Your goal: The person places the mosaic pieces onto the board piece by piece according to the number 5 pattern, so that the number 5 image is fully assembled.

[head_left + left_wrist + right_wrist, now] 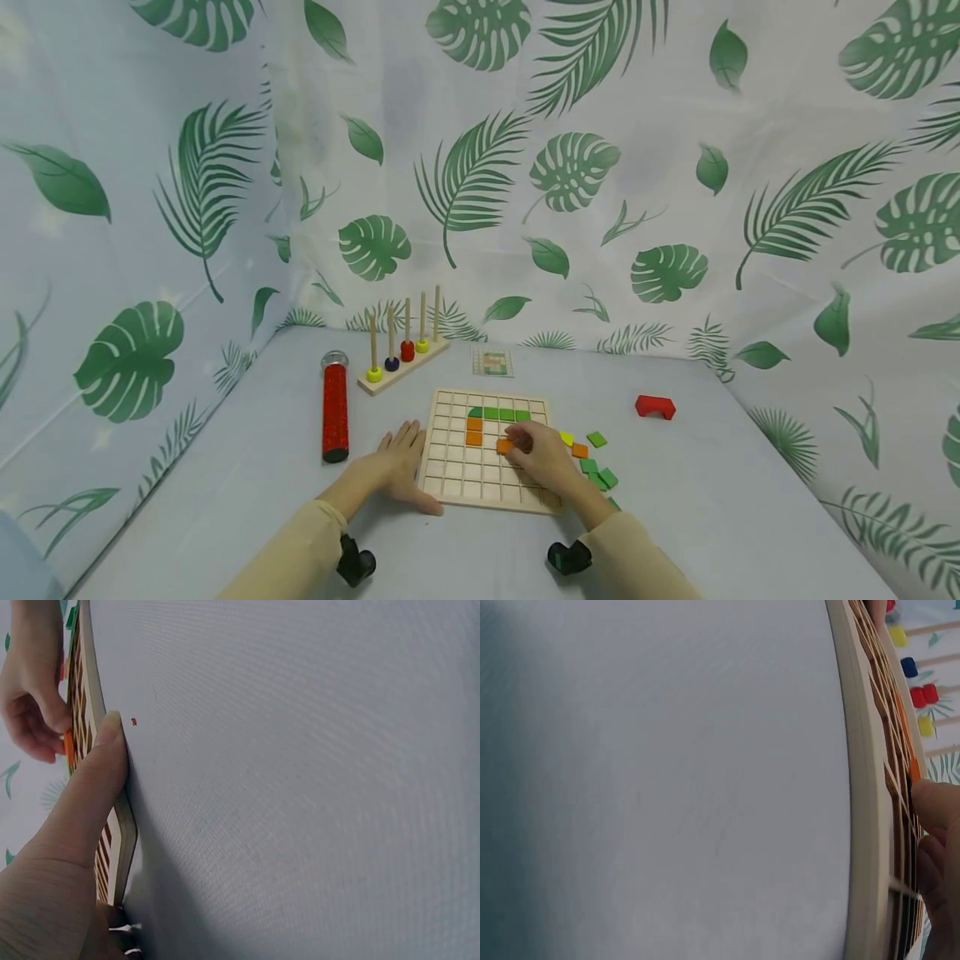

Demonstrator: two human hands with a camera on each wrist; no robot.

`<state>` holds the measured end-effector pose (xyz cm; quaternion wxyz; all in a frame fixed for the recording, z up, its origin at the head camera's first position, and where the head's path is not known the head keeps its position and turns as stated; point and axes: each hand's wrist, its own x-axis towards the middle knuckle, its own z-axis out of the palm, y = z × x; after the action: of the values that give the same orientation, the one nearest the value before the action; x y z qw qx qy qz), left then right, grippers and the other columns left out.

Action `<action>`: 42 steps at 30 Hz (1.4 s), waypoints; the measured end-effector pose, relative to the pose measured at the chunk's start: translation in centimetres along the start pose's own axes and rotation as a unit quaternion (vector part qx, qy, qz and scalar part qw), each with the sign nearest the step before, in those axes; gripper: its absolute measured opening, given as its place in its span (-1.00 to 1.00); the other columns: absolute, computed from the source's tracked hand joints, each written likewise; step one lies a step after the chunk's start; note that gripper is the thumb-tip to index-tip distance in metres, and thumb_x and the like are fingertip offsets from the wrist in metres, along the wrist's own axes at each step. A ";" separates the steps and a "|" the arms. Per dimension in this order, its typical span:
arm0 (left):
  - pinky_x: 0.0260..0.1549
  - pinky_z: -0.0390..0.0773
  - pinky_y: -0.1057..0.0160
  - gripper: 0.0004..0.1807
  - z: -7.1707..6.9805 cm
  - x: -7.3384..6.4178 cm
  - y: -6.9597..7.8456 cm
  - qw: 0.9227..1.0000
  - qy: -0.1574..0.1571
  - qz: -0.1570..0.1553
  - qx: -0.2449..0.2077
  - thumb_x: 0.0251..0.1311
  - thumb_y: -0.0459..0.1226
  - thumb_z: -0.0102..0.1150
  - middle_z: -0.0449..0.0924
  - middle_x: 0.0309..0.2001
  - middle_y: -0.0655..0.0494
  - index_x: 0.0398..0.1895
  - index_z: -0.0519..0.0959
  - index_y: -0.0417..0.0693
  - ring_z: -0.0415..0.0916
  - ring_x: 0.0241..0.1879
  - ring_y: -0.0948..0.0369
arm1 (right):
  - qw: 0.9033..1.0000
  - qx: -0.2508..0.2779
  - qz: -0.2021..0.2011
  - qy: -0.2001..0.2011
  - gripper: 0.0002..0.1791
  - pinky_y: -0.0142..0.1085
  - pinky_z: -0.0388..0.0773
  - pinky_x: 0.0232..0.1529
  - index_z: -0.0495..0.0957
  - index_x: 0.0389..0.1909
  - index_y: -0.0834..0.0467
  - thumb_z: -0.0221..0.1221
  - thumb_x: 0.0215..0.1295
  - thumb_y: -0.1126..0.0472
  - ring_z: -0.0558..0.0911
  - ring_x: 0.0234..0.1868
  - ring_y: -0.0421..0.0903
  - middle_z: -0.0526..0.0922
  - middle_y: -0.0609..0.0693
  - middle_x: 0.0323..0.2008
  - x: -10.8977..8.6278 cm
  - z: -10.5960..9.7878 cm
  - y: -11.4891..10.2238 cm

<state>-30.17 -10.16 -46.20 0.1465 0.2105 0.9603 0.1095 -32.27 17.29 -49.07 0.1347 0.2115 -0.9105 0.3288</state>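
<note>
A wooden grid board [459, 475] lies on the table in front of me. On it sit a row of green tiles [506, 414] and two orange tiles [474, 432] below the row's left end. My right hand [543, 454] pinches an orange square tile [505, 447] between thumb and fingers, close over the grid right of those two. The same tile [69, 750] shows edge-on in the left wrist view. My left hand [401, 467] rests with spread fingers along the board's left side, its thumb [105, 761] at the near left corner.
Loose green, orange and yellow tiles [589, 467] lie right of the board. Behind it are a small pattern card [492, 362] and a peg stand with coloured beads [405, 364]. A red glittery tube [335, 412] lies at left, a red arch block [656, 407] at right.
</note>
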 end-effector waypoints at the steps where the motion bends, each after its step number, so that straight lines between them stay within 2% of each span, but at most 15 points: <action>1: 0.32 -0.12 -0.15 0.40 0.0 0.0 0.0 1.000 0.000 0.000 0.000 -0.34 0.41 0.30 -0.15 0.45 -0.27 0.43 -0.02 -0.30 -0.25 0.43 -0.12 | 1.000 0.000 0.000 0.001 -0.69 -0.37 0.55 -0.31 0.60 -0.15 0.20 0.36 0.03 0.36 0.56 -0.34 -0.22 0.62 -0.08 -0.29 0.1 0.1 -0.2; 7: 0.32 -0.12 -0.15 0.39 0.0 -0.1 -0.1 1.000 -0.001 0.005 -0.001 -0.33 0.41 0.30 -0.15 0.45 -0.27 0.43 -0.02 -0.31 -0.24 0.43 -0.12 | 1.000 0.010 -0.012 -0.002 -0.70 -0.34 0.54 -0.30 0.59 -0.13 0.23 0.34 0.06 0.37 0.53 -0.32 -0.20 0.60 -0.03 -0.26 0.6 1.2 -0.6; 16: 0.32 -0.13 -0.15 0.38 -0.3 -0.3 0.2 1.000 0.001 0.002 -0.002 -0.32 0.40 0.30 -0.15 0.45 -0.27 0.43 -0.01 -0.30 -0.24 0.43 -0.12 | 1.000 0.008 0.001 0.013 -0.72 -0.33 0.56 -0.25 0.58 -0.13 0.24 0.27 0.09 0.38 0.57 -0.26 -0.16 0.62 -0.02 -0.25 1.3 1.9 -1.3; 21: 0.32 -0.12 -0.14 0.38 -0.3 -0.4 0.2 1.000 0.003 0.002 -0.001 -0.32 0.40 0.30 -0.15 0.45 -0.26 0.43 -0.01 -0.30 -0.24 0.43 -0.12 | 1.000 0.006 0.013 0.016 -0.74 -0.35 0.56 -0.25 0.59 -0.14 0.21 0.25 0.09 0.37 0.55 -0.28 -0.21 0.61 -0.06 -0.27 1.4 2.0 -1.4; 29: 0.32 -0.11 -0.14 0.38 -0.2 -0.5 0.2 1.000 0.005 0.004 0.004 -0.32 0.41 0.29 -0.14 0.45 -0.27 0.43 0.00 -0.32 -0.23 0.43 -0.12 | 1.000 0.005 0.001 0.022 -0.73 -0.34 0.57 -0.27 0.58 -0.16 0.26 0.26 0.07 0.42 0.58 -0.29 -0.16 0.62 -0.02 -0.29 1.3 2.2 -1.2; 42: 0.31 -0.10 -0.15 0.37 -0.3 -0.4 0.2 1.000 0.005 0.009 0.006 -0.31 0.40 0.30 -0.13 0.44 -0.27 0.42 0.00 -0.33 -0.22 0.43 -0.12 | 0.999 0.009 0.007 0.031 -0.70 -0.32 0.57 -0.23 0.57 -0.12 0.28 0.25 0.07 0.40 0.59 -0.26 -0.15 0.62 0.00 -0.27 1.3 2.2 -1.4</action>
<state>-29.84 -10.18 -45.72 0.1390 0.2198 0.9597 0.1062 -32.95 14.54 -49.47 0.1584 0.1958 -0.9044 0.3444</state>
